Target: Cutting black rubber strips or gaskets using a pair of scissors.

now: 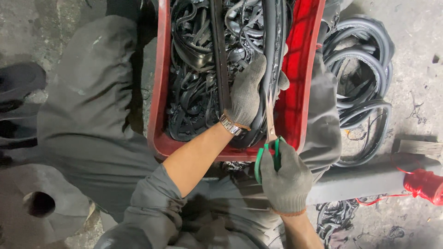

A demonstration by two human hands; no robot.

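My left hand (245, 90) grips a black rubber strip (269, 55) over the red crate (159, 83), holding it taut. My right hand (286, 177) is closed on green-handled scissors (270, 138), blades along the strip.

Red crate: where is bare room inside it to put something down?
Only the red crate's right inner wall, beside the left hand, shows bare. Black rubber strips crowd the rest. The right hand holds scissors at the near rim.

No pkgs, labels, signs or screens — none visible.
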